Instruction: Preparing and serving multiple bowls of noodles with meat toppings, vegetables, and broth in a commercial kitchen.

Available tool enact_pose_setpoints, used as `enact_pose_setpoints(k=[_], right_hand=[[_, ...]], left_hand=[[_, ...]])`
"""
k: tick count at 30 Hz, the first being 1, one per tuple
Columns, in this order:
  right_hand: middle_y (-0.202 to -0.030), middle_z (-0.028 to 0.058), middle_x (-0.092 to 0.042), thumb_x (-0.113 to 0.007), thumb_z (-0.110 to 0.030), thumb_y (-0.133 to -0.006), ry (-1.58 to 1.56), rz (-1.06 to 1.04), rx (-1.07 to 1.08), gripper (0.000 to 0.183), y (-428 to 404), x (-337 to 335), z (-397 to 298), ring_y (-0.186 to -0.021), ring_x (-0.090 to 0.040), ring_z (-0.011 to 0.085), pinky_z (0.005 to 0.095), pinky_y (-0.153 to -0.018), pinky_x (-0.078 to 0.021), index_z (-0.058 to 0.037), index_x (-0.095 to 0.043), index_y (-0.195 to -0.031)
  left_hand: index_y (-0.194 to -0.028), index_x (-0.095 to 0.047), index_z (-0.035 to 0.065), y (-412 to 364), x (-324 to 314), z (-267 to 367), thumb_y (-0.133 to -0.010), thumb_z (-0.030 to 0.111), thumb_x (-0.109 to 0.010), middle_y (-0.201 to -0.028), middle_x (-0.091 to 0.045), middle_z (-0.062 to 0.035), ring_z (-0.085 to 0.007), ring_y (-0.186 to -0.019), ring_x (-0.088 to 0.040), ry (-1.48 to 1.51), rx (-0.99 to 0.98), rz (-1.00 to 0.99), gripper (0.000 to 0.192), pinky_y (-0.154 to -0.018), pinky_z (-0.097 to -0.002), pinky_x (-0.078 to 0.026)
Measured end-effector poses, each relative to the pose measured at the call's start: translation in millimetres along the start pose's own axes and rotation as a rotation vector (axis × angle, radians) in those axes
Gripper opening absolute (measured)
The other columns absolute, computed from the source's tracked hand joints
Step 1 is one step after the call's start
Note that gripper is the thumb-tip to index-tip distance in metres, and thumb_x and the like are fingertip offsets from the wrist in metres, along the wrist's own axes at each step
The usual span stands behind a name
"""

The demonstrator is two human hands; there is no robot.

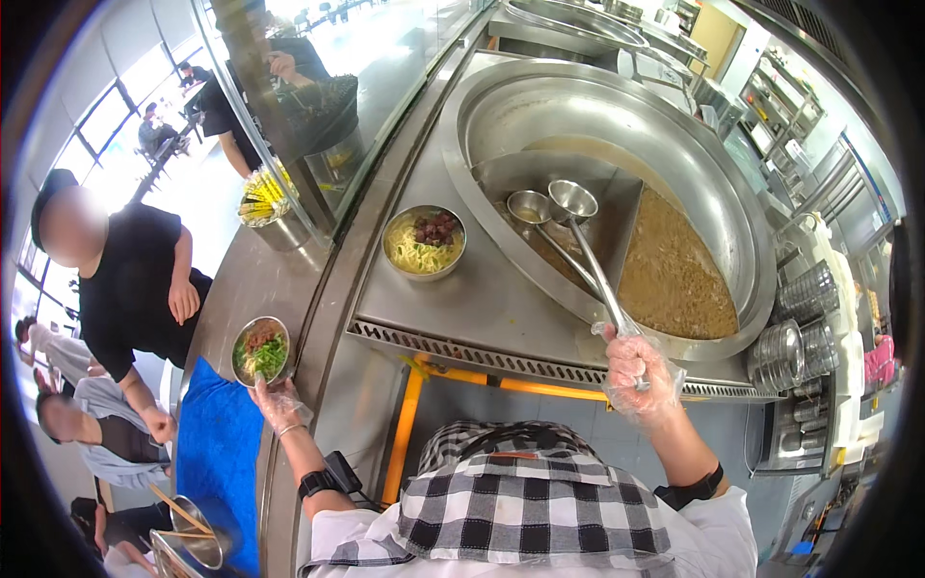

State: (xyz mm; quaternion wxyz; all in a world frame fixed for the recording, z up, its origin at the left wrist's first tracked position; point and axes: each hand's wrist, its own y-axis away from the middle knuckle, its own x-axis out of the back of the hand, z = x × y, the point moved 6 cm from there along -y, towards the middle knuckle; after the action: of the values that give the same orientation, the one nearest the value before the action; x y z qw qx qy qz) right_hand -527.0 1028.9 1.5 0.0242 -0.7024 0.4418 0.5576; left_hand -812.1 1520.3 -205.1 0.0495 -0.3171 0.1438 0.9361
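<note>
My left hand [278, 406], in a clear plastic glove, holds the near rim of a metal bowl [261, 350] of noodles with minced topping and chopped greens, at the serving counter. My right hand [642, 372], gloved too, is closed round the handles of two steel ladles. One ladle's cup [573, 200] is over the divided section of a big round cooking vat [697, 173]; the other cup [528, 208], beside it, holds some liquid. Brown broth [668, 267] lies in the vat. Another metal bowl [423, 243], with noodles and dark meat chunks, stands on the steel worktop between my hands.
A glass screen [394, 87] edges the counter. A person in black [137, 282] stands across it, with others behind. A blue cloth [217, 441] lies on the counter near a metal pot [206, 535]. Stacked metal bowls [775, 357] stand at right; a packet-filled container [278, 224] is at left.
</note>
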Motion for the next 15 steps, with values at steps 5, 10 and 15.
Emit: enact_pose_setpoints(k=[5,10,15], right_hand=[[-0.062,-0.0044,-0.038,-0.043,-0.008,-0.085,0.048,0.034,0.039,0.027,3.7,3.0,-4.1,-0.044,-0.037,0.0041,0.0209,-0.041,-0.0331,0.0017,-0.04,-0.11],[-0.062,-0.0035,-0.039,-0.044,-0.007,-0.084,-0.024,0.063,0.046,0.029,14.7,-2.8,-8.7,-0.045,-0.037,0.0047,0.0214,-0.041,-0.0332,0.0024,-0.039,-0.111],[-0.064,-0.0023,-0.041,-0.052,-0.009,-0.081,0.249,0.095,0.099,0.035,30.7,-0.7,-22.5,-0.048,-0.039,0.0058,0.0218,-0.044,-0.036,0.0054,-0.038,-0.11]], left_hand=[[-0.11,-0.048,0.0144,-25.1,26.6,6.3,-0.076,0.023,-0.064,-0.099,-0.056,-0.0086,-0.0232,-0.078,-0.057,-0.032,-0.006,0.103,0.039,-0.06,-0.0344,-0.05],[-0.106,-0.048,0.0034,-12.1,30.6,-1.3,-0.079,0.029,-0.063,-0.096,-0.054,-0.0103,-0.0208,-0.081,-0.052,-0.176,0.144,0.197,0.04,-0.07,-0.0402,-0.05],[-0.089,-0.056,0.0099,192.0,-200.2,-88.2,-0.086,0.026,-0.051,-0.08,-0.055,-0.0055,-0.0194,-0.076,-0.054,0.015,0.652,-0.538,0.017,-0.075,-0.0402,-0.044]])
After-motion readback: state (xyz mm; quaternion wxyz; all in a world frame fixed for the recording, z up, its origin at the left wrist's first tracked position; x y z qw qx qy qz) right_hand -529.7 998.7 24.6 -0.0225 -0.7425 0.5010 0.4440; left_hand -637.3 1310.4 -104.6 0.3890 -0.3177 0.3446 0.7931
